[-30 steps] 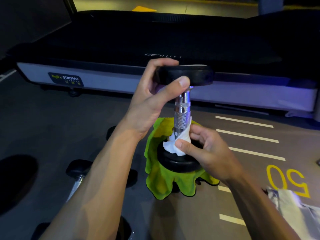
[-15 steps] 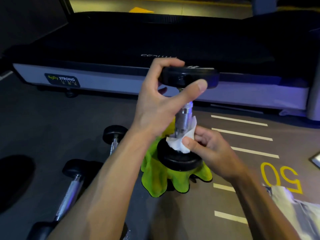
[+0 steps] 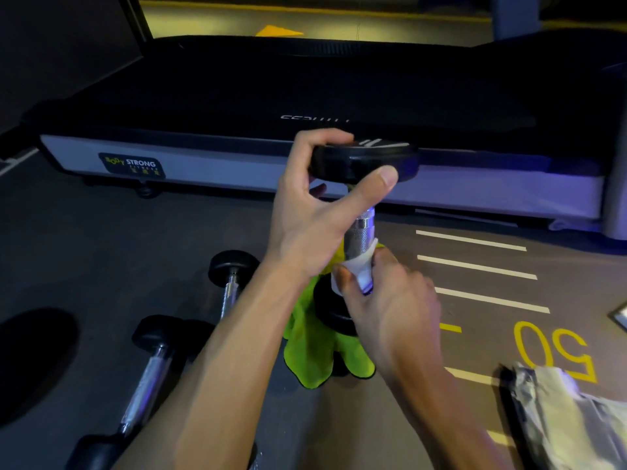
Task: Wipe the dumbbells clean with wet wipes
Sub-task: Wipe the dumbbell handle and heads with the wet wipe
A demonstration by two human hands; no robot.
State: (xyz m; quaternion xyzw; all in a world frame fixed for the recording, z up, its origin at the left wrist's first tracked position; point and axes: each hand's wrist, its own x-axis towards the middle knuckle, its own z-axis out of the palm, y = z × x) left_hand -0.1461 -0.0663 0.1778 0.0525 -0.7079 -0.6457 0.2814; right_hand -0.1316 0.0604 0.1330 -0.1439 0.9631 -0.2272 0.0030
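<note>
Rotated round the handle, right hand (image 3: 383, 300) pinches wipe (image 3: 359, 273); left hand (image 3: 315, 215) grips dumbbell (image 3: 364, 161) rim.

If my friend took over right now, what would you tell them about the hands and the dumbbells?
Left hand: grips the top plate of the upright dumbbell, steadying it.
Right hand: pinches a white wet wipe round the lower end of the steel handle.
The dumbbell stands on end on a green cloth on the floor.
Two more dumbbells lie on the floor to the left; a silvery packet, perhaps the wipes, lies at the right.
Done: handle wiping under way.
Left: finish this handle and plates, then probably the others; I cannot tell whether they are clean.
</note>
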